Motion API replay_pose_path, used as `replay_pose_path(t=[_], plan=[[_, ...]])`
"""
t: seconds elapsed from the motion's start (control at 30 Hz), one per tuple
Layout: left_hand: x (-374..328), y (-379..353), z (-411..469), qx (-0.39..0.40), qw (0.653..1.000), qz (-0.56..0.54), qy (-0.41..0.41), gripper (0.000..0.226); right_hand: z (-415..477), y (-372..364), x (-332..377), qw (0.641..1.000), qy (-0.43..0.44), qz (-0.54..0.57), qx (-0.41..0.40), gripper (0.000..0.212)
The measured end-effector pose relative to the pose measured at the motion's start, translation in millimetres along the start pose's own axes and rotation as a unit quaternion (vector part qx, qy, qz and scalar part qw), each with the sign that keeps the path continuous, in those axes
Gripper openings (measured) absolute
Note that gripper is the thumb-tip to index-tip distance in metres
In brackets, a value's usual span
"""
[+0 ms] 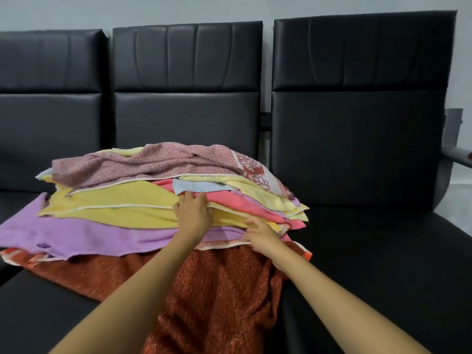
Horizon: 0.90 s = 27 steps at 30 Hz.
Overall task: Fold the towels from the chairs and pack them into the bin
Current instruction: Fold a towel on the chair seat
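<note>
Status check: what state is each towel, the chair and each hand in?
Pink patterned towel: rumpled, unfolded, topmost.
Yellow towels: unfolded, middle layers.
Purple towel: spread flat, low layer.
Orange-red patterned towel: bottom, draped over seat front.
Black padded middle chair: carrying all towels.
Left hand: touching coral towel edge, grip unclear.
Right hand: at yellow and purple edges, grip unclear.
</note>
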State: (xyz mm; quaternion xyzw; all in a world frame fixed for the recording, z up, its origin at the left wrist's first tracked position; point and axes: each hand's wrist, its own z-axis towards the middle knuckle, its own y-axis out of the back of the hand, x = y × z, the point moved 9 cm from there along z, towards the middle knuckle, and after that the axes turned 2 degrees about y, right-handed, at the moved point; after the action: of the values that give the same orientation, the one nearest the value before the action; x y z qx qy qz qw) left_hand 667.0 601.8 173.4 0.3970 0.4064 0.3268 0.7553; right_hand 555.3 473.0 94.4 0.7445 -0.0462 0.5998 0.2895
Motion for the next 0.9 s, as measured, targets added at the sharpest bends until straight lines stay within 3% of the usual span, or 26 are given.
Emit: replay_pose_path(t=[0.1, 0.23, 0.37, 0.53, 0.63, 0.73, 0.83, 0.9], plan=[[-21.0, 31.9, -20.9, -0.028, 0.995, -0.055, -0.079, 0.019, -16.3, 11.0, -2.8, 0.989, -0.044, 0.134, -0.041, 0.026], [-57.7, 52.1, -77.8, 0.051, 0.971, -0.103, -0.208, 0.021, -47.8, 8.6, -4.7, 0.935, -0.121, 0.331, -0.03, 0.052], [-102.9, 54.6, -150.2, 0.132, 0.925, -0.123, -0.334, 0.017, -79.9, 14.5, 1.4, 0.895, -0.13, 0.422, -0.064, 0.012], [-97.7, 46.2, -185.4, 0.128, 0.939, -0.058, -0.314, 0.03, -131.3, 69.8, -26.8, 0.827, -0.126, 0.506, -0.21, 0.016], [-87.5, 34.7, -194.4, 0.144, 0.946, -0.006, -0.29, 0.031, -164.4, 95.0, -43.1, 0.805, -0.124, 0.513, -0.272, 0.011], [-84.4, 33.2, -204.0, 0.123, 0.945, 0.097, -0.287, 0.028, -192.3, 117.1, -56.4, 0.765, -0.119, 0.54, -0.33, 0.029], [-80.7, 45.0, -212.1, 0.078, 0.95, 0.093, -0.288, 0.029, -219.1, 144.0, -70.5, 0.772, -0.127, 0.496, -0.377, 0.037], [-81.5, 48.2, -214.2, 0.035, 0.948, 0.101, -0.301, 0.021, -233.9, 160.2, -84.2, 0.756, -0.154, 0.48, -0.418, 0.042]])
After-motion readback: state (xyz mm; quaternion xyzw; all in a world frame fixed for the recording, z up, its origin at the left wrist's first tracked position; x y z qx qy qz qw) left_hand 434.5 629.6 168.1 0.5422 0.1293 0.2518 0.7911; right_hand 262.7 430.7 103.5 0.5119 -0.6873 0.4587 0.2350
